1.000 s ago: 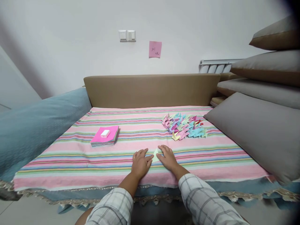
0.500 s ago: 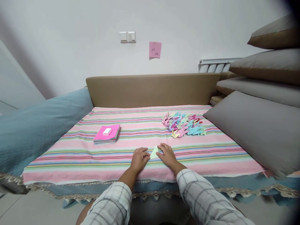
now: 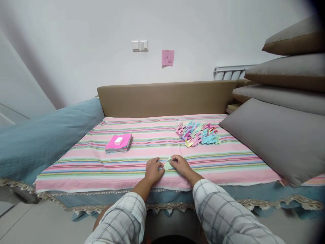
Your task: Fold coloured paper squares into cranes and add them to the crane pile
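A small pale green folded paper (image 3: pixel 167 165) lies on the striped cloth (image 3: pixel 142 156) between my hands. My right hand (image 3: pixel 179 164) pinches its upper right part, where a flap seems lifted. Against the paper's lower left edge, my left hand (image 3: pixel 154 170) presses with thumb and fingers close together. A pile of folded paper figures (image 3: pixel 199 134) in pink, blue, purple, yellow and red sits beyond my right hand. Farther left, a stack of square paper sheets (image 3: pixel 114 144), pink on top, carries a small white block (image 3: pixel 118 140).
Grey cushions (image 3: pixel 276 135) are piled at the right. A brown backrest (image 3: pixel 165 100) runs along the back, below a wall with switches (image 3: pixel 139 46) and a pink note (image 3: pixel 168 58). The blue armrest (image 3: pixel 56 135) bounds the left side.
The view has shifted slightly. The paper was a flat triangle with both hands at its sides; now my right hand's fingers have closed on its upper part and its outline has changed.
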`<control>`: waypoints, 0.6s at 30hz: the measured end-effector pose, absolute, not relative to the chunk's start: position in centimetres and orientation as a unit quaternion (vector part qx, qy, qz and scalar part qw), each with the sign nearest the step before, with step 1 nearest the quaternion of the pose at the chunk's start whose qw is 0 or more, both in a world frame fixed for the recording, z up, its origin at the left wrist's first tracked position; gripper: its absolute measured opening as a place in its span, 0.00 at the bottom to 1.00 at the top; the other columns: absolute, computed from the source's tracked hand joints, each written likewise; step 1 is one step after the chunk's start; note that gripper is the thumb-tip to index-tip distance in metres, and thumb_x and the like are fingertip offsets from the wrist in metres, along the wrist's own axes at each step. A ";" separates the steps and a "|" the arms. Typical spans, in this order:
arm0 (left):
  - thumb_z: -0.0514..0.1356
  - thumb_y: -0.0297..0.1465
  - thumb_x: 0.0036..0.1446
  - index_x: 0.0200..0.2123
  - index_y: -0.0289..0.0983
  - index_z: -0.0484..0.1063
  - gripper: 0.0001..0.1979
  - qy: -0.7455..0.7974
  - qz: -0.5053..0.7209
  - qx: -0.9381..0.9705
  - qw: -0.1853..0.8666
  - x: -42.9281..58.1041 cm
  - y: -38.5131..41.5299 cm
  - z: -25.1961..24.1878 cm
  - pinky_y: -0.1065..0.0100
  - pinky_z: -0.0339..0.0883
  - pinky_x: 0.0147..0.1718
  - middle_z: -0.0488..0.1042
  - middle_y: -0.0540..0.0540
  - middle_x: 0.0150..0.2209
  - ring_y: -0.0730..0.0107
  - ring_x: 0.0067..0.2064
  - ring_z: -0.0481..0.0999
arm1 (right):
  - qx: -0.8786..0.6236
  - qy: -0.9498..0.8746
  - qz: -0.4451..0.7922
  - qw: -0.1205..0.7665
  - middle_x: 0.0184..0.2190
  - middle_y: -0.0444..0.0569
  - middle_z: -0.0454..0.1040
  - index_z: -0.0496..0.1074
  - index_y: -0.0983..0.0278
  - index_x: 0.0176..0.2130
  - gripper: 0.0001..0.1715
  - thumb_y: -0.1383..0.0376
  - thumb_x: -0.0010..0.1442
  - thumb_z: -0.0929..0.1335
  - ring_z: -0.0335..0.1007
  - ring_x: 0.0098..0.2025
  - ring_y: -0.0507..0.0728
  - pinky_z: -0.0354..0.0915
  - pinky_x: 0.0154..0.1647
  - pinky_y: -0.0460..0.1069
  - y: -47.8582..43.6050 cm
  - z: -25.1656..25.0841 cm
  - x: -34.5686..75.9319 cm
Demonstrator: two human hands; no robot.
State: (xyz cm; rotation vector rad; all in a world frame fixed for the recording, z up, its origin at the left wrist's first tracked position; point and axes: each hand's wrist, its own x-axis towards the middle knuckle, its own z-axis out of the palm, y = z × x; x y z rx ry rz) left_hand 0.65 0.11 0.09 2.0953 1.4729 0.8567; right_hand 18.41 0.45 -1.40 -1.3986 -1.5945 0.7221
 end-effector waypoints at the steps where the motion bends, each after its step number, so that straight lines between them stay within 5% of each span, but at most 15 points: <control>1: 0.62 0.26 0.40 0.25 0.38 0.74 0.05 0.536 0.316 0.748 0.230 0.8 0.0 0.3 0.56 0.49 0.55 0.72 0.44 0.46 0.57 0.54 0.63 | -0.558 -0.639 0.304 0.433 0.29 0.45 0.73 0.70 0.64 0.29 0.07 0.62 0.49 0.66 0.69 0.34 0.55 0.64 0.38 0.50 0.4 -1.0 18.5; 3: 0.61 0.25 0.39 0.21 0.38 0.71 0.03 0.542 0.334 0.723 0.269 1.0 0.0 0.8 0.57 0.54 0.51 0.75 0.47 0.34 0.59 0.47 0.68 | -0.553 -0.634 0.319 0.436 0.28 0.44 0.73 0.70 0.64 0.30 0.08 0.62 0.47 0.67 0.68 0.31 0.54 0.65 0.35 0.49 0.1 -0.2 18.8; 6: 0.61 0.26 0.40 0.18 0.37 0.67 0.05 0.545 0.377 0.664 0.346 1.2 -0.1 1.6 0.63 0.62 0.40 0.68 0.53 0.20 0.66 0.33 0.71 | -0.559 -0.607 0.310 0.472 0.39 0.48 0.72 0.69 0.63 0.41 0.17 0.61 0.48 0.67 0.68 0.38 0.54 0.65 0.39 0.49 -0.9 1.0 19.2; 10: 0.60 0.32 0.46 0.21 0.37 0.64 0.08 0.520 0.466 0.545 0.463 2.1 -0.5 2.5 0.68 0.66 0.31 0.65 0.54 0.19 0.75 0.24 0.68 | -0.526 -0.436 0.430 0.590 0.32 0.47 0.71 0.66 0.62 0.40 0.19 0.57 0.49 0.68 0.68 0.31 0.53 0.65 0.30 0.47 -2.7 1.8 18.6; 13: 0.62 0.35 0.46 0.23 0.36 0.62 0.12 0.474 0.520 0.461 0.540 3.3 -0.7 2.9 0.69 0.69 0.33 0.67 0.53 0.21 0.77 0.26 0.71 | -0.453 -0.380 0.545 0.594 0.27 0.43 0.68 0.66 0.62 0.35 0.21 0.55 0.44 0.72 0.67 0.27 0.51 0.63 0.26 0.45 -3.2 2.0 17.3; 18: 0.69 0.34 0.38 0.23 0.34 0.64 0.16 0.418 0.547 0.380 0.617 4.9 -0.4 2.5 0.73 0.71 0.32 0.69 0.53 0.21 0.78 0.26 0.72 | -0.391 -0.410 0.565 0.600 0.25 0.40 0.67 0.65 0.63 0.33 0.21 0.53 0.44 0.72 0.63 0.25 0.48 0.60 0.25 0.43 -1.3 1.7 16.1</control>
